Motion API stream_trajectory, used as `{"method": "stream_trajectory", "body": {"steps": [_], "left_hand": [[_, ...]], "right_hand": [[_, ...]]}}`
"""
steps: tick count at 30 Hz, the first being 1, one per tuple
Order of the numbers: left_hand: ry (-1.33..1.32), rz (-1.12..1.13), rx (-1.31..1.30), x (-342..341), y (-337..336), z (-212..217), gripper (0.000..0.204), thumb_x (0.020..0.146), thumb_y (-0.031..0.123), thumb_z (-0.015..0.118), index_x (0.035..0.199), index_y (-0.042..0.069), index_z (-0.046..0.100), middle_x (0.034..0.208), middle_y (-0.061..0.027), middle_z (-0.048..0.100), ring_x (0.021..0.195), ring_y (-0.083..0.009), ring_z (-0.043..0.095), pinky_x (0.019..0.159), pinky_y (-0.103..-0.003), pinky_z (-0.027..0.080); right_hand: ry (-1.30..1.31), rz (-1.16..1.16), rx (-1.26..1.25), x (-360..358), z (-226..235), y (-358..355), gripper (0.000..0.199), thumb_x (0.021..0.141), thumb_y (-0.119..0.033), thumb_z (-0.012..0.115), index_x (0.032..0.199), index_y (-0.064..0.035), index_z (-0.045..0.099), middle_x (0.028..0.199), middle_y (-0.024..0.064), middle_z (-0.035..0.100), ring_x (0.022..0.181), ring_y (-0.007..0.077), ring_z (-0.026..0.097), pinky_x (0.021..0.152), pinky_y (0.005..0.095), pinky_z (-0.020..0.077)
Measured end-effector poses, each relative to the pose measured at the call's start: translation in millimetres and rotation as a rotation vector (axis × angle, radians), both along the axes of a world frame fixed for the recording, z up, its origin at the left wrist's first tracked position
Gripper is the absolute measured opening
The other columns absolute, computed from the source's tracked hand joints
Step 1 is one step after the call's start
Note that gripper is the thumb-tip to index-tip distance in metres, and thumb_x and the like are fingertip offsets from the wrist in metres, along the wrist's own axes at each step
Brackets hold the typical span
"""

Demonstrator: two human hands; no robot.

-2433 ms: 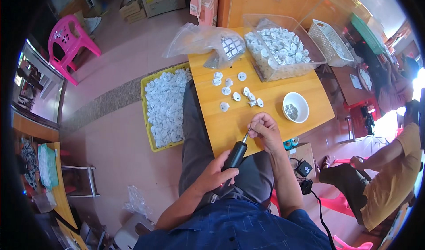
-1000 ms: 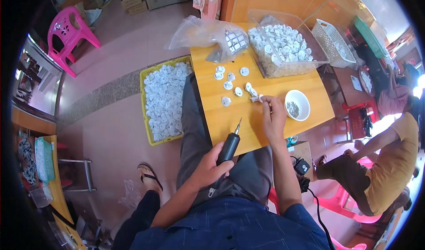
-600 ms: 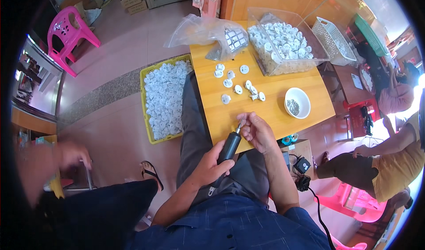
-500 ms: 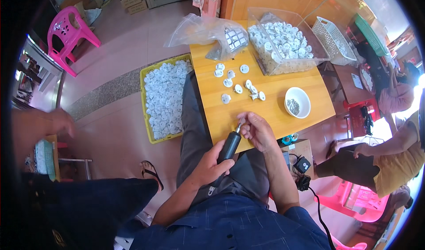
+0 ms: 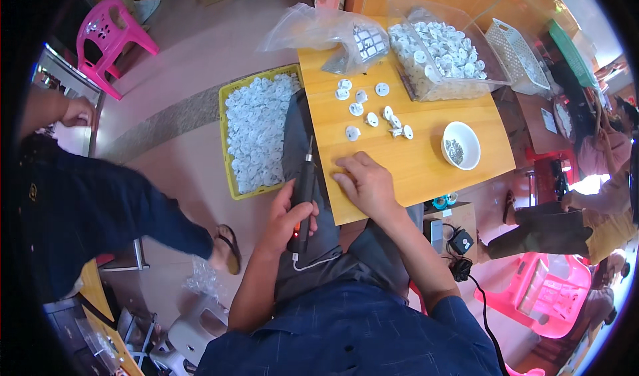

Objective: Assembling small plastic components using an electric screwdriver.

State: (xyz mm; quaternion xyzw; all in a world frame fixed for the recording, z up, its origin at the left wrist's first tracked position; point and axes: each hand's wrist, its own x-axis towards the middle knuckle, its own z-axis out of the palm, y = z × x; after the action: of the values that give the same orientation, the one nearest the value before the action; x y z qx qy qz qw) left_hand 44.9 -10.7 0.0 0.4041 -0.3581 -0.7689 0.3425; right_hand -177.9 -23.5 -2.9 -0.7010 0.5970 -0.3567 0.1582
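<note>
My left hand (image 5: pixel 283 221) is wrapped round a black electric screwdriver (image 5: pixel 305 186) over my lap, its bit pointing up and away. A small red light glows on its body, and a white cable leads from its lower end. My right hand (image 5: pixel 370 187) rests at the table's near left edge. Its fingers are bent, thumb and forefinger apart, with nothing visible between them. Farther up the wooden table (image 5: pixel 419 183) lie several loose white round parts (image 5: pixel 356 109). A white bowl (image 5: pixel 473 151) to the right holds small metal pieces like screws (image 5: pixel 454 152).
A yellow basket (image 5: pixel 225 136) full of white parts stands left of my leg. A clear bin (image 5: pixel 459 88) of white round parts and a plastic bag (image 5: pixel 313 26) occupy the table's far side. At left, a person in dark trousers (image 5: pixel 126 199) stands close. Cardboard box (image 5: pixel 462 219) at right.
My hands have separated. The screwdriver has swung left and upright, away from my right hand, which has come down to the table edge. The person at left has shifted.
</note>
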Motion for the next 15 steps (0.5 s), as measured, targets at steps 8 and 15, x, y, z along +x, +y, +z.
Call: {"method": "stream_trajectory", "body": {"steps": [8,15], "left_hand": [[0.023,0.067,0.02,9,-6,-5,0.062,0.095,0.014,0.062,0.149,0.003,0.035,0.091,-0.0076,0.065,0.065,-0.013,0.064,0.056,-0.026,0.054],[0.023,0.053,0.043,8,-6,-9,0.062,0.094,0.014,0.063,0.149,0.003,0.036,0.09,-0.0071,0.066,0.065,-0.0131,0.064,0.056,-0.026,0.054]], "right_hand": [[0.107,-0.008,-0.017,12,-17,-16,0.007,0.087,-0.015,0.072,0.09,-0.0095,0.069,0.082,0.0085,0.063,0.074,0.0308,0.066,0.062,0.041,0.0539],[0.066,-0.055,0.04,11,-15,-19,0.006,0.087,-0.011,0.07,0.088,-0.0066,0.067,0.081,0.0122,0.064,0.075,0.0337,0.066,0.064,0.042,0.0532]]}}
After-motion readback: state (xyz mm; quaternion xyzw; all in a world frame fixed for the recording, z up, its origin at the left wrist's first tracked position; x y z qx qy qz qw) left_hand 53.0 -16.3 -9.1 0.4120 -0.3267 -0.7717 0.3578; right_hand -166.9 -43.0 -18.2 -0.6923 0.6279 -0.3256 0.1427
